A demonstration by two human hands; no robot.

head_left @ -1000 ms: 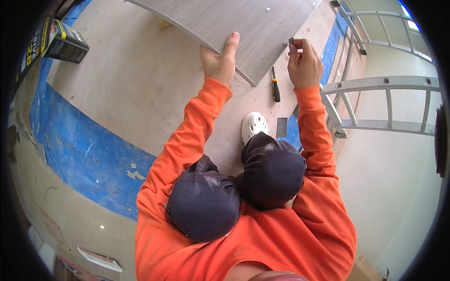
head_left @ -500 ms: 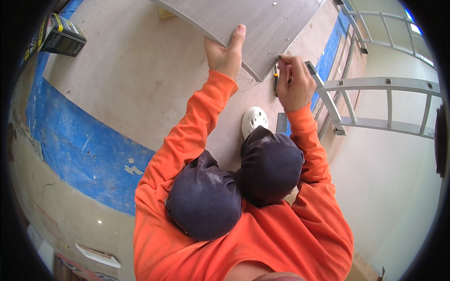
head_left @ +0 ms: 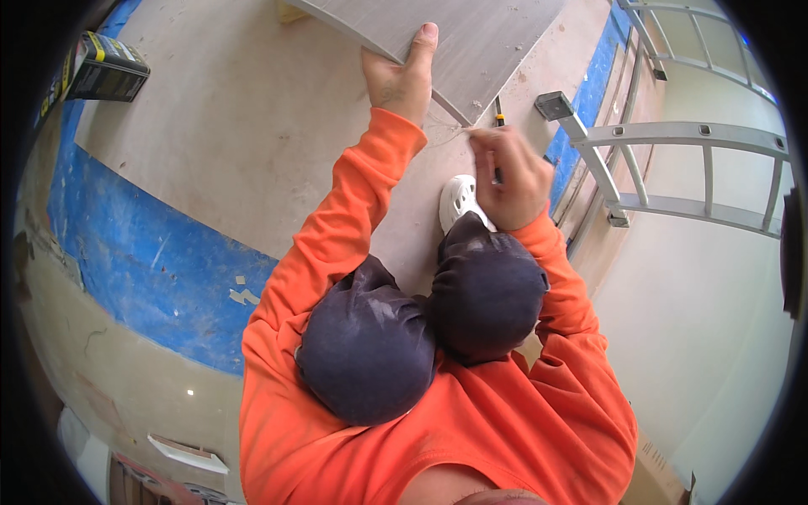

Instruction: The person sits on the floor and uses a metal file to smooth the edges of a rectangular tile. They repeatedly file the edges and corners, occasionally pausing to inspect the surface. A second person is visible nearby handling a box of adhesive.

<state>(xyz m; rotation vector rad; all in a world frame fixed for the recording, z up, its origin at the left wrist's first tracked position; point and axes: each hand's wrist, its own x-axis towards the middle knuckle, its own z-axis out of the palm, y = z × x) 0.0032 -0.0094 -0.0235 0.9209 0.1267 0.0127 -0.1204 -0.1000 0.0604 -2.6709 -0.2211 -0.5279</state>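
Pale floor (head_left: 227, 151), blue sheeting (head_left: 151, 269) alongside: grey panel (head_left: 480, 50) sits ahead of your knees (head_left: 366, 345), your left hand (head_left: 399, 80) gripping its edge, your right hand (head_left: 513, 175) curled just beside its near corner (blurred; cannot tell whether it holds anything).

Floor (head_left: 215, 160): pinkish-beige, dusty. Blue sheet (head_left: 147, 252) along L side w/ white scraps (head_left: 244, 296) on top; more blue upper R. Black can (head_left: 109, 71) w/ yellow band, far upper L. Screwdriver (head_left: 500, 120) nr ctr, partly hidden. White shoe (head_left: 459, 200) below it.
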